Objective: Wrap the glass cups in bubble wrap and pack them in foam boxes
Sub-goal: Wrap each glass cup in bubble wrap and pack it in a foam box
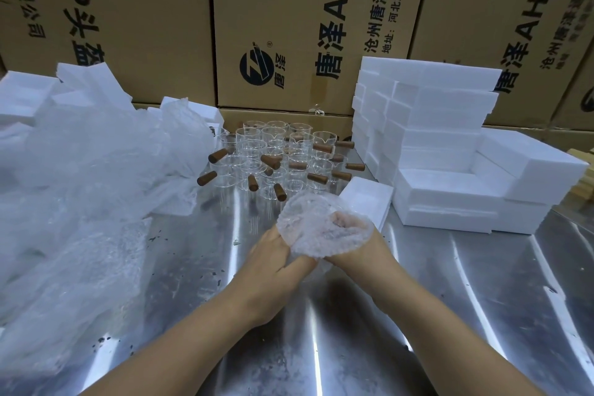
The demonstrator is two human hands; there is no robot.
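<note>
Bundle (321, 225) of bubble wrap held over tabletop (418, 299); cup prob inside, can't confirm. Left hand (273, 254) + right hand (356, 246) fingers grip it to hold folds closed. Foam box (366, 199) open just beside, ready for drop-in.

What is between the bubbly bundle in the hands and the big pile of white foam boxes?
A shallow open foam box lies on the metal table between the bubble-wrap bundle and the foam box stack, as the head view shows.

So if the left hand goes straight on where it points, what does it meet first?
The left hand holds the bubble wrap bundle; past it, probably the small foam box, though depth is unclear.
</note>
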